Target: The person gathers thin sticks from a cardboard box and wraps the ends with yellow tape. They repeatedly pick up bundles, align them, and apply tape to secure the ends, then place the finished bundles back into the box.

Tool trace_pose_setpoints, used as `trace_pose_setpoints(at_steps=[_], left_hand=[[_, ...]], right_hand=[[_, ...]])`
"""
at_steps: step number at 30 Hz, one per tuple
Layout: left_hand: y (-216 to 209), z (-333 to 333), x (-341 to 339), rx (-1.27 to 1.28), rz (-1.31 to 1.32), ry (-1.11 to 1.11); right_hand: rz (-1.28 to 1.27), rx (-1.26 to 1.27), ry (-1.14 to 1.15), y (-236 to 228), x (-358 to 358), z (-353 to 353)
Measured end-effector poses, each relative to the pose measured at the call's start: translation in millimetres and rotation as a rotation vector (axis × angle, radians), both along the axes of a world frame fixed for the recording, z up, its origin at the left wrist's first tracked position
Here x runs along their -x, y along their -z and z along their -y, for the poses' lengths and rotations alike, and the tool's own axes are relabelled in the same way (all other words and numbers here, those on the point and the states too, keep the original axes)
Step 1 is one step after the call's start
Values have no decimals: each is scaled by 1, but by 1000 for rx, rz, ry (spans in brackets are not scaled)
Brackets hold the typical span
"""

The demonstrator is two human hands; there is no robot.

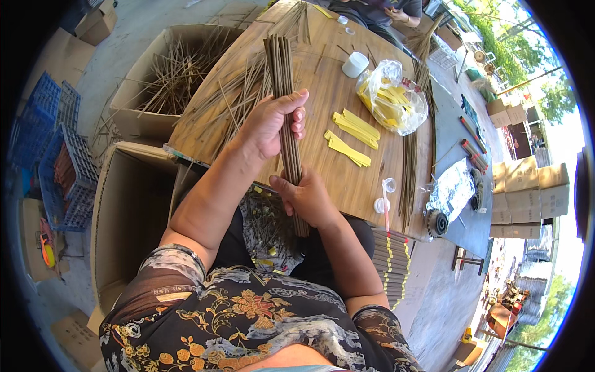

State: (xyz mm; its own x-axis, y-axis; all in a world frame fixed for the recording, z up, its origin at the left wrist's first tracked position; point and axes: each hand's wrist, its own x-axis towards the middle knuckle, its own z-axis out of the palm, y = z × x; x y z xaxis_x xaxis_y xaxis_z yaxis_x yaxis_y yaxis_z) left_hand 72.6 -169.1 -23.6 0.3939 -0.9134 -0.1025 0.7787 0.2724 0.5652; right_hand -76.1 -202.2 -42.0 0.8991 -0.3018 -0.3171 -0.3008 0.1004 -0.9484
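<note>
A thick bundle of thin brown sticks (282, 65) stands nearly upright over my lap, at the table's near edge. Around its upper middle my left hand (279, 124) is wrapped, thumb across the front. Lower down, my right hand (307, 197) grips the same bundle, its fingers partly hidden behind the sticks. Two small stacks of yellow paper strips (356, 128) lie on the wooden table (322, 80) to the right of the bundle. Beyond them sits a clear plastic bag (393, 99) full of more yellow strips. Loose sticks (232, 93) are scattered on the table's left side.
An open carton (133, 121) of loose sticks stands at the left, with another open carton (105, 211) nearer. Blue crates (68, 180) are stacked at far left. Finished-looking bundles with yellow bands (393, 263) lie at lower right. Another person (406, 15) sits across the table.
</note>
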Motion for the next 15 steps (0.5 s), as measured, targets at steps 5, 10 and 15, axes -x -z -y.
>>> trace_pose_setpoints(at_steps=[5,10,15], left_hand=[[-37,-12,18,178,311,-152],[-64,-7,44,252,789,-235],[-34,13,48,58,849,-158]], right_hand=[[160,107,4,-9,-1,10],[467,400,135,-17,-11,32],[620,272,239,-3,-20,45]])
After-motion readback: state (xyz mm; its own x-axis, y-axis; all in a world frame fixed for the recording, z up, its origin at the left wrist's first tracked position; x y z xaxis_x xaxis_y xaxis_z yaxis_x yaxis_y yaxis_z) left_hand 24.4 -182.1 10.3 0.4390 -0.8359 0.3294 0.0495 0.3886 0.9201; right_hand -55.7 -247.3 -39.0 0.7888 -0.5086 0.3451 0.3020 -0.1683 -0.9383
